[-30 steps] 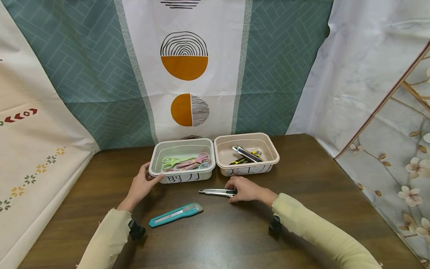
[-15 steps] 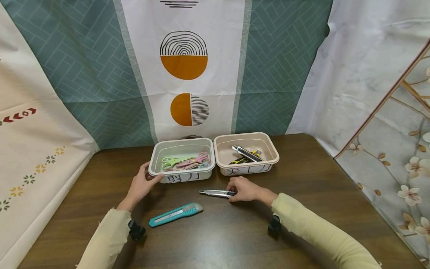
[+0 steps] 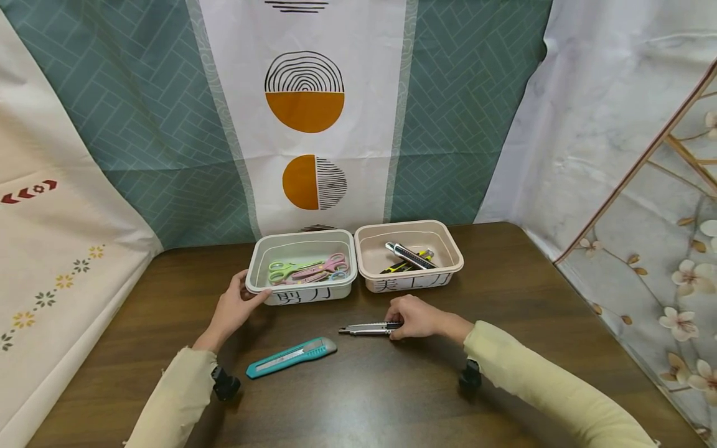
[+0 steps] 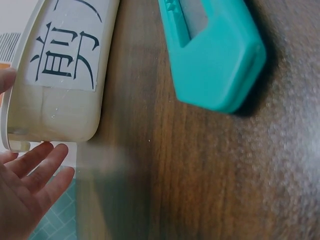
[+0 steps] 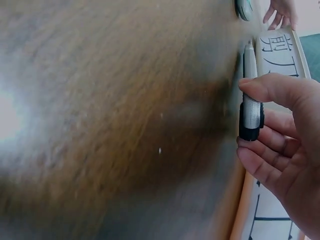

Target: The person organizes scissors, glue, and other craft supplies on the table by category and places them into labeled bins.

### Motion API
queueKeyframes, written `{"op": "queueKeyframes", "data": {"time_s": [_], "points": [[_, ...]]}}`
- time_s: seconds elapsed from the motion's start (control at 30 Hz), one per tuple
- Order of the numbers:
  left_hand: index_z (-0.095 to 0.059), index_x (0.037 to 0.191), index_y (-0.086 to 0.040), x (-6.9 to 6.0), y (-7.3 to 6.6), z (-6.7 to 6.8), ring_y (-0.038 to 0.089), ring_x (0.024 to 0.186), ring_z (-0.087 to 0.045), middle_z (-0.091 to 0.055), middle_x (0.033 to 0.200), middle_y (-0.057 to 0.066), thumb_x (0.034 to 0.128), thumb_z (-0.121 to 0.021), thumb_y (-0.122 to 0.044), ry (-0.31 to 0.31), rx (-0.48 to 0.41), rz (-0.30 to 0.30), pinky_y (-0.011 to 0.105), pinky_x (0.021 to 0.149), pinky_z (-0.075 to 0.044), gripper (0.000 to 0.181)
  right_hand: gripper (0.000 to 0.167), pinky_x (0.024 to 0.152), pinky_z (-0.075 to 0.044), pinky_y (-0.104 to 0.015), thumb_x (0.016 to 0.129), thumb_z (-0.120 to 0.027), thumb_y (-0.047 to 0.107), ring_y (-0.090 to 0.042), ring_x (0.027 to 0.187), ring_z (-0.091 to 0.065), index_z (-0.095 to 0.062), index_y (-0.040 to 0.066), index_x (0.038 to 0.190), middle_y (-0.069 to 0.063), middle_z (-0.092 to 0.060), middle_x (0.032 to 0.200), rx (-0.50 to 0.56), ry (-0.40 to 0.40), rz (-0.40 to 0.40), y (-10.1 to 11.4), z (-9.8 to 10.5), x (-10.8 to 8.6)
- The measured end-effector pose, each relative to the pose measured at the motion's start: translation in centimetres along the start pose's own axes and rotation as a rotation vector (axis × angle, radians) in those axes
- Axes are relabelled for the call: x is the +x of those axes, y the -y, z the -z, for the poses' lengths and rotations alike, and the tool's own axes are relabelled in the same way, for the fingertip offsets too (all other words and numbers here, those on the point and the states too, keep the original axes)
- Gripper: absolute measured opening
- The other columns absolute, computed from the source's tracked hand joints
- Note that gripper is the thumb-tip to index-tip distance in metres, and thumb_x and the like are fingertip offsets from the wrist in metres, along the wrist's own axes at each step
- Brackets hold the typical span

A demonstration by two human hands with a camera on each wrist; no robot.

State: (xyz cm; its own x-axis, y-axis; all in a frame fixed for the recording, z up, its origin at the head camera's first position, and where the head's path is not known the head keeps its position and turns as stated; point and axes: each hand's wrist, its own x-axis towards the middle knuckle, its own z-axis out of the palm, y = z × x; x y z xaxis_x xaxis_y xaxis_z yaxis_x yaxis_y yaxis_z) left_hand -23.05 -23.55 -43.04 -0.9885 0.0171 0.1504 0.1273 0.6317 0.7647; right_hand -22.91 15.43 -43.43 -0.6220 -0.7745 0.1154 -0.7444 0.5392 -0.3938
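Observation:
In the head view my left hand (image 3: 232, 309) holds the near left corner of a pale green plastic box (image 3: 302, 236), thumb on the rim and fingers along its end wall. Green and pink scissors (image 3: 319, 269) lie inside that box. My right hand (image 3: 417, 317) pinches one end of a silver and black utility knife (image 3: 366, 328) in front of the boxes. The right wrist view shows the silver knife (image 5: 251, 112) between thumb and fingers. A teal utility knife (image 3: 291, 358) lies on the table between my forearms.
To the right of the green box stands a beige box (image 3: 411, 225), holding a silver and black utility knife (image 3: 411, 256) and yellow and black ones beneath it. Both boxes carry labels with black characters. A patterned curtain (image 3: 448, 124) hangs behind the wooden table (image 3: 504, 298).
My right hand has drawn the silver utility knife a little to the right and towards me. The left hand stays at the green box, and the teal knife has not moved.

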Motion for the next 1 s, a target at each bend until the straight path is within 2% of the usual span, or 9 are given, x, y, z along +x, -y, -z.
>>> {"op": "queueKeyframes", "data": {"time_s": [0.27,0.5,0.77,1.0], "points": [[-0.024,0.139,-0.002,-0.1,-0.1,0.1,0.032,0.101,-0.057,-0.053,0.119,0.025,0.0846,-0.062,-0.038,-0.001,0.009,-0.001,0.041,0.079,-0.045,0.076,0.019,0.060,-0.038,-0.018,0.071,-0.072,0.016,-0.004,0.066,-0.045,-0.068,0.007,0.088,0.006,-0.051,0.073,-0.007,0.004,-0.002,0.0,1.3,-0.8],[-0.024,0.139,-0.002,-0.1,-0.2,0.1,0.032,0.101,-0.057,-0.053,0.119,0.025,0.0848,-0.062,-0.038,-0.001,0.011,-0.003,0.042,0.080,-0.045,0.075,0.020,0.059,-0.039,-0.019,0.072,-0.073,0.016,-0.005,0.067,-0.046,-0.068,0.008,0.090,0.006,-0.052,0.076,0.003,-0.036,-0.005,0.3,2.9,-1.1],[-0.023,0.138,-0.001,-0.1,-0.3,0.1,0.032,0.102,-0.056,-0.052,0.120,0.026,0.0847,-0.062,-0.038,0.000,0.005,0.002,0.042,0.080,-0.045,0.076,0.023,0.063,-0.041,-0.020,0.073,-0.072,0.016,-0.005,0.071,-0.048,-0.068,0.007,0.094,0.004,-0.055,0.083,-0.045,-0.029,-0.019,0.0,4.1,-1.0],[-0.024,0.138,-0.002,-0.1,-0.3,0.1,0.032,0.101,-0.057,-0.053,0.119,0.025,0.0847,-0.062,-0.038,-0.004,0.015,0.004,0.041,0.079,-0.045,0.075,0.021,0.064,-0.041,-0.023,0.073,-0.072,0.013,-0.008,0.072,-0.047,-0.067,0.007,0.093,0.003,-0.055,0.084,-0.062,-0.069,0.008,-0.1,5.5,-1.1]]}}
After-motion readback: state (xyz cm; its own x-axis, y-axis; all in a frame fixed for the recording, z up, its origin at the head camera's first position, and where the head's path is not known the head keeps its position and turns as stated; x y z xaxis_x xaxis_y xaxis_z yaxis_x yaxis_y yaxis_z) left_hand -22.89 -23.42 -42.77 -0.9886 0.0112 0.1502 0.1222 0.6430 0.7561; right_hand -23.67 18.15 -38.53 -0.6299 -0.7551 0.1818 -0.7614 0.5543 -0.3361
